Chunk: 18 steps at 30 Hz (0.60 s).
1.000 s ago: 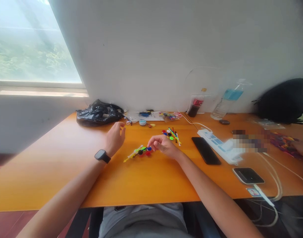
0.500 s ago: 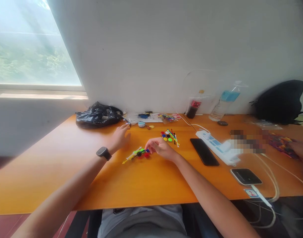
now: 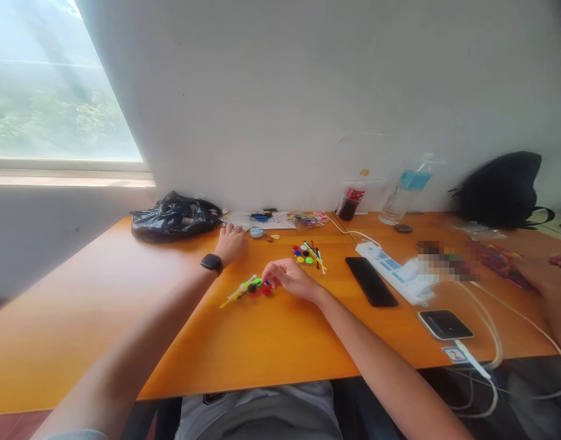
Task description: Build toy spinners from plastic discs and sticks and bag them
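Note:
At the back of the table, beside the black bag, my left hand [image 3: 232, 244] reaches forward with its fingers apart. I see nothing held in it; its fingertips are close to small dark items by the bag. Over the table's middle, my right hand [image 3: 287, 278] is closed in a pinch, and what sits between its fingers is hidden. Its fingertips meet the right end of a small pile of plastic rods and discs [image 3: 246, 289] in yellow, white, green, black and red. Behind it lies a second group of coloured discs and rods [image 3: 309, 253].
A black plastic bag [image 3: 175, 217] stands back left, with a round tin [image 3: 256, 233] right of it. To the right are a phone [image 3: 371, 281], a power strip [image 3: 390, 269], a cola bottle [image 3: 352, 203] and a water bottle [image 3: 404, 195]. Another person's arm [image 3: 553, 287] shows far right.
My left hand has moved slightly right and forward along the back of the table. My right hand stays pinched at the pile. The whole view has shifted a little.

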{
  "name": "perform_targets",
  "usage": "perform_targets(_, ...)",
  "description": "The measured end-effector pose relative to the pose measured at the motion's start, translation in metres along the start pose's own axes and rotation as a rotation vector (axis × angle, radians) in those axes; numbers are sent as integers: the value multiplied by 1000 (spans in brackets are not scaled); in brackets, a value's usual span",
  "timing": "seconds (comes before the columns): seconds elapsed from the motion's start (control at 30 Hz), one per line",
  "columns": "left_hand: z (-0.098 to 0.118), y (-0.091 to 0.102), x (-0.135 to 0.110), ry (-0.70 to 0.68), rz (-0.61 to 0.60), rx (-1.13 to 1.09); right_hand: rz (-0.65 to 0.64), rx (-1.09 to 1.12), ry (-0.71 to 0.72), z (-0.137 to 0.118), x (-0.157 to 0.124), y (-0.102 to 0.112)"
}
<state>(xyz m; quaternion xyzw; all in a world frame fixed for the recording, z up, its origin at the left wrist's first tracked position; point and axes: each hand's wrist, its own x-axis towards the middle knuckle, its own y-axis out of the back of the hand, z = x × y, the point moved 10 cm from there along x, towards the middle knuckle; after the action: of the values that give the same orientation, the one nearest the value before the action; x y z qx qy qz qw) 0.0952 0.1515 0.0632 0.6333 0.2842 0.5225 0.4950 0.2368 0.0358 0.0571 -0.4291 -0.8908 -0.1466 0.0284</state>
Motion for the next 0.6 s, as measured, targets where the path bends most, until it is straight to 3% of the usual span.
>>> perform_targets(0.13,-10,22,2,1,102,-12,14,-11,-2,-3,-1,2)
perform_targets(0.23,-24,57,-4,0,301,-124,50,-30,2,-5,0,6)
perform_targets(0.33,-44,94,-19,38,510,-379,187,-46,10,-4,2,20)
perform_targets(0.4,-61,111,-34,131,628,-666,331,-32,21,-4,1,35)
perform_targets(0.5,-72,113,-53,308,648,-1123,499,31,14,-2,-3,51)
perform_targets(0.6,-55,109,-69,373,604,-1375,487,175,-26,0,-4,48)
